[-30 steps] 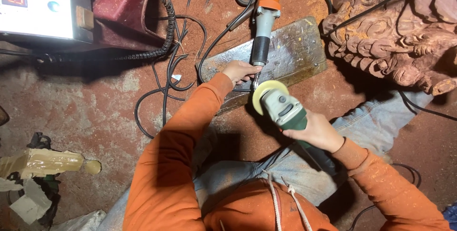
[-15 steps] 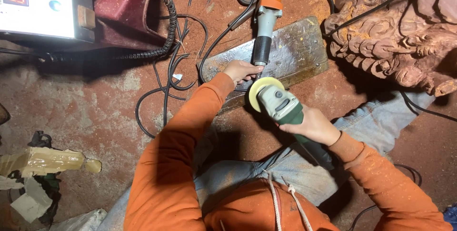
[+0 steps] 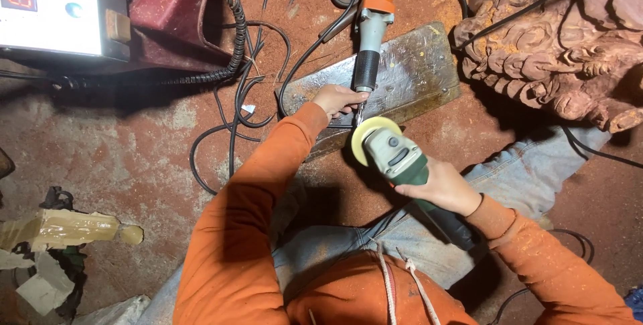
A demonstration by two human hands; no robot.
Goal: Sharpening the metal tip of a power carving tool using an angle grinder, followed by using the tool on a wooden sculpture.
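Observation:
I sit on a dusty red floor in an orange hooded top and jeans. My right hand (image 3: 439, 187) grips the body of a grey-green angle grinder (image 3: 402, 161), whose yellow disc (image 3: 372, 134) faces up and left. An orange straight grinder (image 3: 372, 13) with a black nose lies on a scuffed metal plate (image 3: 422, 74). My left hand (image 3: 338, 100) pinches the thin bit (image 3: 358, 116) at that tool's tip. The bit meets the rim of the yellow disc.
A control box (image 3: 50, 10) with a red digit display and a dark red casing (image 3: 171, 13) stands top left. A coiled black cable (image 3: 201, 74) and loose cords (image 3: 234, 120) run across the floor. A carved reddish wooden piece (image 3: 556, 50) fills the top right. A pale carved piece (image 3: 63, 228) lies lower left.
The angle grinder and my right hand have shifted slightly left, toward the bit. My left hand stays at the straight grinder's tip.

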